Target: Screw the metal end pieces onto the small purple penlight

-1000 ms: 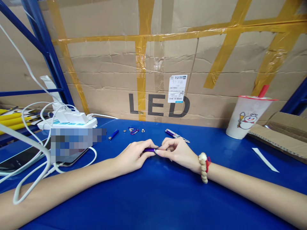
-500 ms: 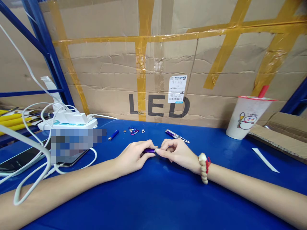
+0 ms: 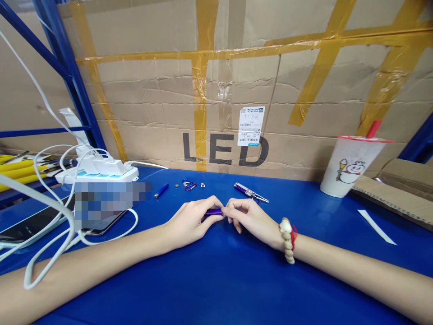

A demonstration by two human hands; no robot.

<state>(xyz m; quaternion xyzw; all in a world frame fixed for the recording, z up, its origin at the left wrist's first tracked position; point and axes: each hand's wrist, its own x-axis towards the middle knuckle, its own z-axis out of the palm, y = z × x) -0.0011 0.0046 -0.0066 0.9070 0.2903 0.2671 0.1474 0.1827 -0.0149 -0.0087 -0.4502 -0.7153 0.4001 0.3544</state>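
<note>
– Fingers first: what is held by the left hand [image 3: 187, 220]?

– One purple tube [image 3: 213, 211] is pinched between the thumb and forefinger, lying sideways over the blue tabletop [image 3: 209, 280]; whether the surface is touched cannot be told.

– And by the right hand [image 3: 248, 216]?

– Its thumb and forefinger are brought together at the tube's right end; whether that end is squeezed or merely touched cannot be told. The other fingers are loosely curled.

– What can be counted beyond the tube?

– To its left, one blue cylinder [image 3: 161, 191], one small disc [image 3: 177, 185] and some bunched clips [image 3: 190, 185], their number not made out; almost straight behind it, one tiny metal piece [image 3: 203, 184]; to its right, one purple-and-silver piece [image 3: 244, 189].

– Farther off?

– Well right of the tube, one cup [image 3: 352, 167] and one white strip [image 3: 377, 227] are seen; well left, one power strip [image 3: 98, 176] and two phones [image 3: 37, 219].

– The arms?

– Both forearms are stretched inward toward the tube, the backs of the hands turned up. One beaded bracelet [image 3: 287, 241] is worn on the right wrist.
</note>
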